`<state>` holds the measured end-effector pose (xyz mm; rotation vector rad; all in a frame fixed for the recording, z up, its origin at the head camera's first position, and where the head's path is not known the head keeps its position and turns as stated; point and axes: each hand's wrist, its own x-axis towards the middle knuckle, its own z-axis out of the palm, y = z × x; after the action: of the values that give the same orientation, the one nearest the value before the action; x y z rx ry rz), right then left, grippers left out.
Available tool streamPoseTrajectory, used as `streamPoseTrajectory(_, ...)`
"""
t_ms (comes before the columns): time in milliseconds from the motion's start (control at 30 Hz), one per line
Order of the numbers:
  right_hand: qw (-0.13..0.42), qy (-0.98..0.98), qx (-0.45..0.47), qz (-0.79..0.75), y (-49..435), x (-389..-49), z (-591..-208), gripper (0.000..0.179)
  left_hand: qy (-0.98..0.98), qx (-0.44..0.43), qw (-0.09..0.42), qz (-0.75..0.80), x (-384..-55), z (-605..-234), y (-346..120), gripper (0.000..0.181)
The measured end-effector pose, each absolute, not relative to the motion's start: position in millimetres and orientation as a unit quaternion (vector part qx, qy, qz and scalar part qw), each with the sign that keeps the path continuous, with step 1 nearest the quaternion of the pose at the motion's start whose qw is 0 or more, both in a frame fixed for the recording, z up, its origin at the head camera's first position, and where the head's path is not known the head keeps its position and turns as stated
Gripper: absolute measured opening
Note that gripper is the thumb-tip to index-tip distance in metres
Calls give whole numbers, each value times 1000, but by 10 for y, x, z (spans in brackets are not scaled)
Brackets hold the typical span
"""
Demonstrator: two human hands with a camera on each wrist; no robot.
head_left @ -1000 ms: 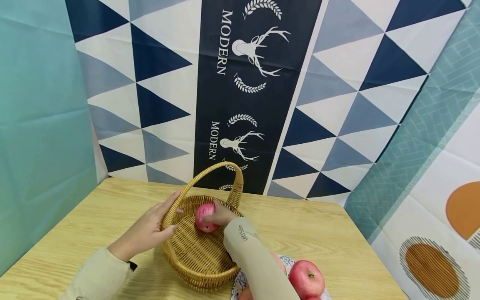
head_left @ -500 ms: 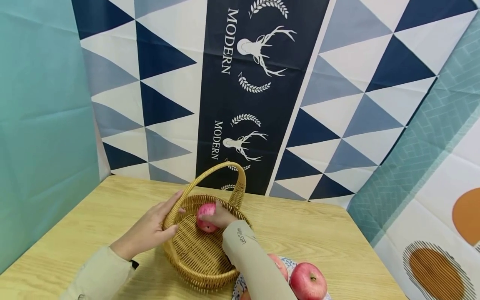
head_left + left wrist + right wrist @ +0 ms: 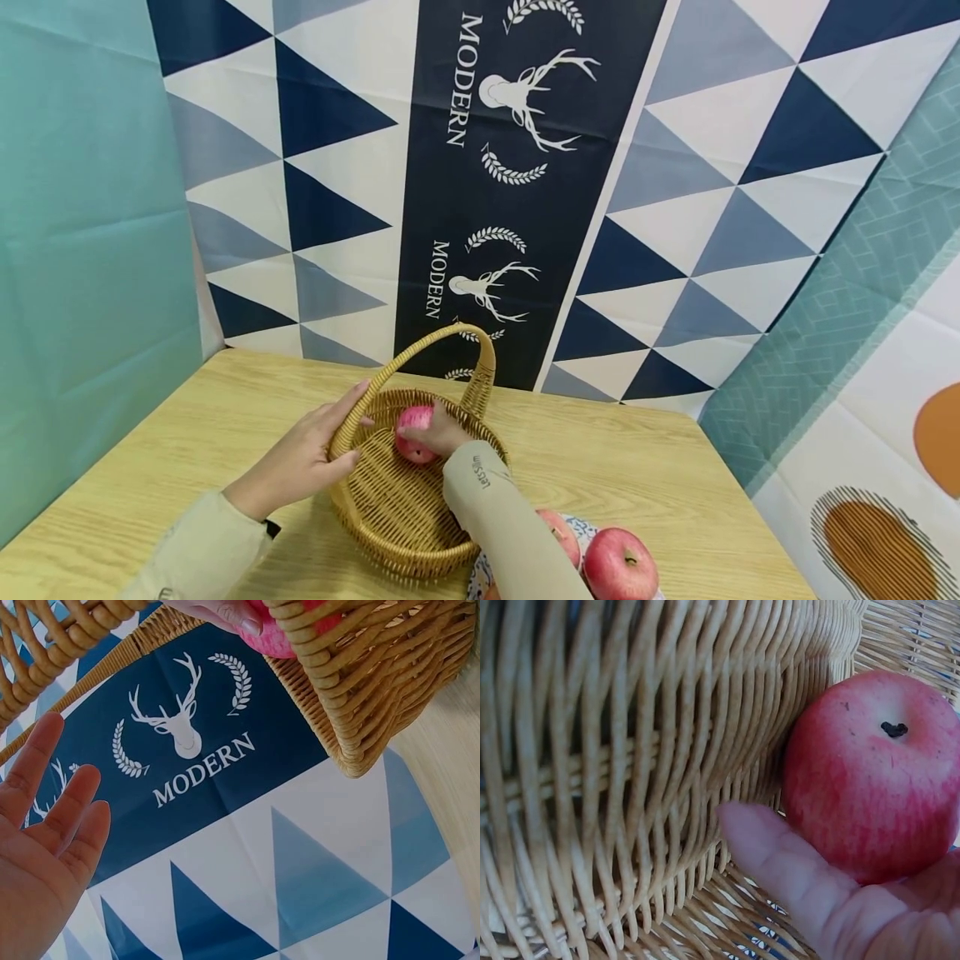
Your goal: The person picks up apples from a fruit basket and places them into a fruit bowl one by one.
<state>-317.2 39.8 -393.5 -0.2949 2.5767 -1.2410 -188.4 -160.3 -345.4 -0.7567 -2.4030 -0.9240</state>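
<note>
A red apple [image 3: 417,450] lies inside the wicker basket [image 3: 405,550], close to its far wall. My right hand [image 3: 446,432] reaches over the basket's right rim and holds the apple, thumb along one side, in the right wrist view pressed near the woven wall [image 3: 645,765]. At the basket's left side, my left hand [image 3: 307,458] rests against the foot of the tall handle [image 3: 390,367], which passes between thumb and fingers. The left wrist view shows the left fingers [image 3: 71,817] nearly straight, beside the wickerwork.
A blue-patterned plate [image 3: 581,527] with several apples [image 3: 621,563] stands to the right of the basket, partly hidden by the right sleeve [image 3: 510,525]. Everything sits on a light wooden table [image 3: 645,467], with patterned wall cloths [image 3: 337,208] behind it.
The head view has shifted slightly, so the scene sits a little further right. Both hands, the apple and the basket keep nearly the same places relative to each other.
</note>
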Motion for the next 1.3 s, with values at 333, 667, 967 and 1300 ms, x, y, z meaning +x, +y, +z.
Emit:
streamPoseTrajectory(333, 123, 887, -91, -436, 370, -3153, -3941, 85, -873, -270, 221, -341, -1882, -3457, -1606, 84)
streamPoseTrajectory(667, 133, 875, -59, -463, 308, -3088, -3892, 68, -872, -273, 236, -332, -1871, -3452, -1599, 85)
streamPoseTrajectory(967, 158, 866, -84, -466, 381, -3028, -3652, 74, -873, -279, 232, -325, -1896, -3466, -1592, 88)
streamPoseTrajectory(1300, 124, 888, -223, -384, 789, -2820, -3083, 75, -868, -281, 227, -341, -1897, -3445, -1580, 86)
